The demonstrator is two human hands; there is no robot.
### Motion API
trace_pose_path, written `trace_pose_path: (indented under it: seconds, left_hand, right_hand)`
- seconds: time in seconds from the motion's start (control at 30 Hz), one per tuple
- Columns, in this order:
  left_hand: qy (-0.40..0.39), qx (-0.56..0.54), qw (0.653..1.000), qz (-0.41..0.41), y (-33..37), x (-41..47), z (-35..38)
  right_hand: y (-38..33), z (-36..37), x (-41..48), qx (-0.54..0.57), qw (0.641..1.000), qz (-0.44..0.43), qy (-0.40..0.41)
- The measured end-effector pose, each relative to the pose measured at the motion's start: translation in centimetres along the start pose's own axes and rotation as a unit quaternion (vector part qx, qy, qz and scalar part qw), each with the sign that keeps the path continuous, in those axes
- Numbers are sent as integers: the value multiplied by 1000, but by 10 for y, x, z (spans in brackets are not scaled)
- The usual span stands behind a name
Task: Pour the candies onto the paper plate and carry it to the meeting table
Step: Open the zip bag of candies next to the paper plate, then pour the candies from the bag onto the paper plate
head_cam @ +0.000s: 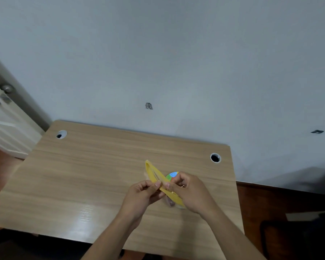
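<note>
A clear candy bag with a yellow zip strip (154,172) is held above the wooden table (83,175), its top edge facing me. My left hand (143,194) pinches one side of the strip and my right hand (189,190) pinches the other side, the fingertips almost touching. The bag's clear body hangs below my hands with something dark inside (170,203). Behind my right hand a colourful round paper plate (172,175) lies on the table, mostly hidden.
The table stands against a pale wall and has two cable holes, one at the back left (61,134) and one at the back right (215,158). A white door with a knob (7,89) is at the left. Dark floor lies to the right.
</note>
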State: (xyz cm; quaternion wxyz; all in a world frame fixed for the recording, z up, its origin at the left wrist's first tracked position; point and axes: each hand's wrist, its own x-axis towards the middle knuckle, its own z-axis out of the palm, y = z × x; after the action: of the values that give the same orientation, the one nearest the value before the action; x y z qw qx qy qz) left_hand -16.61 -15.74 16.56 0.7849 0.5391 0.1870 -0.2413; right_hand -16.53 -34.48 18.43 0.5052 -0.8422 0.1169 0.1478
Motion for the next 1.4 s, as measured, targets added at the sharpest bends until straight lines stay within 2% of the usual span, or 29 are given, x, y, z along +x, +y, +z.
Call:
trace_pose_path:
  seconds: [0.17,0.23,0.33,0.47,0.53,0.67,0.77,0.83,0.97,1.03,1.13,1.17,1.23,1.4]
  left_hand:
    - [42,-83,996,-3,-1,7,-3]
    - [47,-61,997,3,4,8,-5]
    - [87,75,993,23,10,9,-11]
    - [157,326,931,36,22,8,-26]
    - [122,371,921,9,29,4,-33]
    - [-33,352,934,-50,32,-1,-45]
    - [-82,394,913,-65,29,3,-57]
    - [-63,449,891,-30,21,13,-63]
    - [-5,555,821,131,1,29,-58]
    - [-32,569,803,172,-6,36,-53]
    - [-130,559,774,269,-9,43,-42]
    - [-161,528,787,275,-11,44,-39]
    - [-181,461,839,225,-14,45,-33]
    - [-89,421,883,186,-25,51,-29]
  right_hand:
    - [2,-10,10,11,993,24,112]
    - [5,-16,13,4,991,40,124]
    - [8,-21,14,1,995,19,94]
    - [14,-29,16,-148,982,-15,120]
    - [14,-31,16,-187,972,-26,139]
    - [6,-27,15,-183,968,-67,159]
    - [1,-26,15,-178,967,-84,161]
    - [0,-28,15,-168,969,-107,146]
    - [0,-36,13,-166,966,-169,100]
    - [1,-41,12,-138,971,-181,68]
    - [2,-46,11,-83,980,-179,16]
    - [3,-48,12,-59,983,-172,11]
    - [4,-53,15,7,990,-139,13]
    - [40,-62,23,227,973,-6,38]
